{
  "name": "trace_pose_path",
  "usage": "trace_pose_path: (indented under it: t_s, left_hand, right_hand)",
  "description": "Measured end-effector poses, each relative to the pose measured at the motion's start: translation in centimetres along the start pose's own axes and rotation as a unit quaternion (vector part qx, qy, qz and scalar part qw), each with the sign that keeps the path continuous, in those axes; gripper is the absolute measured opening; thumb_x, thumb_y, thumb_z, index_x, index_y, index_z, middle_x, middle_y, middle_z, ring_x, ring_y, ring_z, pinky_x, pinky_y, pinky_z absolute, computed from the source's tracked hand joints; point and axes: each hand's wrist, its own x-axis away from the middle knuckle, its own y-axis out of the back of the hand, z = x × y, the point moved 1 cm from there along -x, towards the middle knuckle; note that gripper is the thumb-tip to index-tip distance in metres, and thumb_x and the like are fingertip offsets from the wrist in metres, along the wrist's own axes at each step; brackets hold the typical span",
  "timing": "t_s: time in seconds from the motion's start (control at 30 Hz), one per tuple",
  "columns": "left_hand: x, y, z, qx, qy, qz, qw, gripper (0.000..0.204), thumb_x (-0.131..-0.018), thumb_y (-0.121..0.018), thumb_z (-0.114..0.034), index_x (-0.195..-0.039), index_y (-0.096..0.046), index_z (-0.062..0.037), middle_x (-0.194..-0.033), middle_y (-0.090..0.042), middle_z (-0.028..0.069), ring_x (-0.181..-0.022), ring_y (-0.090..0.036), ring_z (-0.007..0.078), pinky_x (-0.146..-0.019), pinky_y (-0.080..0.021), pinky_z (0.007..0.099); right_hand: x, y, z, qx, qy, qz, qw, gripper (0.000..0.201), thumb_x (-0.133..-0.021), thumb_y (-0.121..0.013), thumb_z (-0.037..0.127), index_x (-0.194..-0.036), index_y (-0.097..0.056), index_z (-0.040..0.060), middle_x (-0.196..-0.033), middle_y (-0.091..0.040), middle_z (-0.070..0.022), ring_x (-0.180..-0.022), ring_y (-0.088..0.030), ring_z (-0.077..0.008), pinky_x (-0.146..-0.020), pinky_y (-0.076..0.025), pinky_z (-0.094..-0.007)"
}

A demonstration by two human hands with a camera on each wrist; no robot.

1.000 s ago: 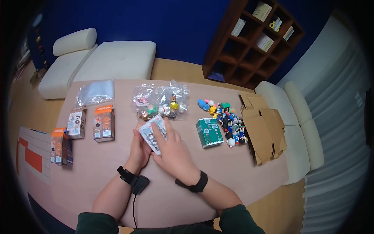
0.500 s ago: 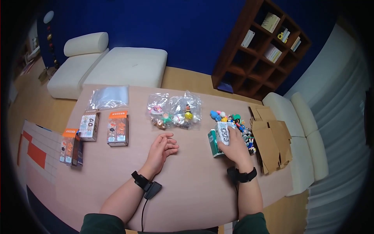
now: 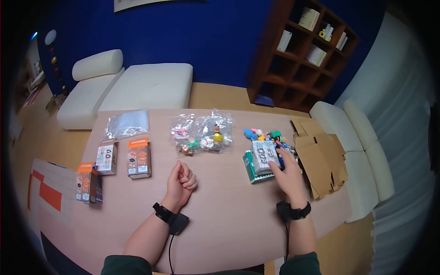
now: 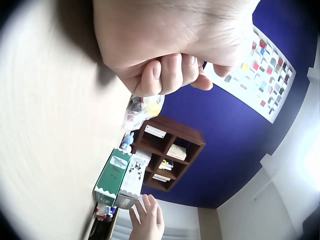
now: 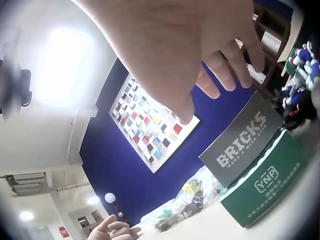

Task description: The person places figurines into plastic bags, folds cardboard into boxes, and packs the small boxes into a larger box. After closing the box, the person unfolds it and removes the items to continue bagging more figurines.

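A white and grey box (image 3: 264,156) lies on top of a green box (image 3: 249,169) at the right of the table. In the right wrist view its grey end (image 5: 241,146) reads BRICKS. My right hand (image 3: 290,178) hovers beside the stack with fingers spread and apart from the box, holding nothing. Left of them, my left hand (image 3: 182,184) rests on the table, fingers loosely curled around nothing, as the left wrist view also shows.
Behind the stack lie several small figures (image 3: 277,134), with flattened cardboard (image 3: 321,160) to their right. Clear bags of figures (image 3: 201,133) sit at the middle back. Orange-topped boxes (image 3: 139,159), a white box (image 3: 107,158) and empty clear bags (image 3: 127,123) stand left.
My right hand has carried the white and grey box from the left hand to the green box, set it on top and let go. My left hand released it and curled its fingers.
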Motion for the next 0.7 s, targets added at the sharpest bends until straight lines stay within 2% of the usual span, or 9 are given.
trace_pose_path:
  t_s: [0.03, 0.2, 0.33, 0.37, 0.43, 0.53, 0.63, 0.67, 0.7]
  left_hand:
    - [0.0, 0.1, -0.1, -0.003, -0.007, -0.003, 1.0, 0.046, -0.11, -0.038, -0.041, -0.075, -0.043, -0.0122, -0.056, -0.025, -0.0053, -0.046, -0.024, 0.0082, -0.047, -0.024, 0.0256]
    - [-0.1, 0.6, -0.1, 0.019, 0.005, 0.026, 0.999, 0.051, -0.111, -0.034, -0.043, -0.07, -0.041, -0.0121, -0.053, -0.021, -0.006, -0.044, -0.021, 0.0072, -0.043, -0.02, 0.0255]
    - [-0.1, 0.6, -0.2, 0.025, -0.001, 0.025, 0.999, 0.051, -0.11, -0.034, -0.042, -0.07, -0.042, -0.0121, -0.053, -0.022, -0.006, -0.044, -0.022, 0.0074, -0.043, -0.021, 0.0254]
    - [-0.1, 0.6, -0.2, 0.018, 0.002, 0.01, 1.0, 0.052, -0.11, -0.035, -0.043, -0.068, -0.04, -0.0127, -0.053, -0.022, -0.0058, -0.044, -0.022, 0.0078, -0.044, -0.021, 0.0259]
    - [-0.1, 0.5, -0.3, 0.008, 0.002, -0.002, 1.0, 0.053, -0.109, -0.036, -0.044, -0.066, -0.038, -0.0134, -0.052, -0.023, -0.0055, -0.043, -0.022, 0.0081, -0.044, -0.02, 0.0263]
    - [0.1, 0.2, -0.3, -0.003, 0.013, 0.007, 1.0, 0.052, -0.11, -0.035, -0.044, -0.069, -0.04, -0.0125, -0.052, -0.022, -0.0056, -0.044, -0.022, 0.0081, -0.045, -0.02, 0.0261]
    - [0.2, -0.2, -0.6, -0.041, 0.026, 0.024, 0.999, 0.044, -0.111, -0.038, -0.036, -0.075, -0.047, -0.0114, -0.055, -0.025, -0.0058, -0.046, -0.023, 0.0077, -0.046, -0.021, 0.0251]
    - [0.1, -0.2, -1.1, -0.185, -0.007, -0.021, 0.982, 0.034, -0.108, -0.046, -0.032, -0.084, -0.054, -0.0097, -0.059, -0.035, -0.0049, -0.05, -0.031, 0.0083, -0.048, -0.026, 0.0249]
    - [0.1, -0.3, -1.8, -0.326, -0.041, -0.065, 0.942, 0.025, -0.106, -0.053, -0.028, -0.092, -0.06, -0.008, -0.063, -0.044, -0.0039, -0.053, -0.039, 0.0089, -0.05, -0.031, 0.0247]
  right_hand:
    - [0.3, 0.2, -0.1, -0.005, 0.021, -0.024, 0.999, 0.044, -0.089, -0.074, 0.021, -0.124, -0.064, -0.0026, -0.131, -0.064, -0.0212, -0.123, -0.059, -0.038, -0.103, -0.047, -0.0414]
    - [2.5, 0.4, 2.6, -0.039, 0.123, -0.033, 0.991, 0.032, -0.087, -0.072, 0.011, -0.116, -0.067, -0.0015, -0.117, -0.069, -0.0173, -0.106, -0.065, -0.0339, -0.094, -0.052, -0.0402]
    - [5.0, -3.2, 6.1, -0.097, 0.225, 0.176, 0.953, 0.035, -0.091, -0.069, 0.018, -0.121, -0.066, 0.0014, -0.122, -0.068, -0.0155, -0.112, -0.064, -0.0335, -0.097, -0.051, -0.0425]
    - [5.4, -4.6, 6.2, -0.099, 0.228, 0.175, 0.952, 0.035, -0.091, -0.069, 0.018, -0.121, -0.066, 0.0014, -0.122, -0.068, -0.0155, -0.112, -0.064, -0.0335, -0.097, -0.051, -0.0425]
    - [5.8, -7.6, 5.8, -0.158, 0.224, 0.297, 0.915, 0.037, -0.092, -0.068, 0.021, -0.123, -0.064, 0.0017, -0.123, -0.067, -0.0153, -0.115, -0.062, -0.0342, -0.099, -0.05, -0.043]
    - [5.2, -9.2, 5.5, -0.086, 0.278, 0.258, 0.921, 0.036, -0.09, -0.068, 0.022, -0.119, -0.066, 0.0006, -0.122, -0.067, -0.016, -0.116, -0.061, -0.0347, -0.101, -0.049, -0.0428]
    - [4.8, -9.6, 5.0, -0.117, 0.251, 0.278, 0.92, 0.035, -0.09, -0.067, 0.023, -0.116, -0.067, -0.0003, -0.121, -0.067, -0.016, -0.116, -0.06, -0.0352, -0.101, -0.048, -0.043]
    - [4.7, -9.5, 4.9, -0.119, 0.25, 0.272, 0.922, 0.035, -0.09, -0.067, 0.023, -0.116, -0.067, -0.0003, -0.121, -0.067, -0.016, -0.116, -0.06, -0.0352, -0.101, -0.048, -0.043]
    - [4.7, -9.5, 4.8, -0.118, 0.239, 0.297, 0.917, 0.034, -0.09, -0.067, 0.023, -0.115, -0.067, -0.0001, -0.123, -0.067, -0.0159, -0.119, -0.06, -0.0355, -0.103, -0.048, -0.0431]
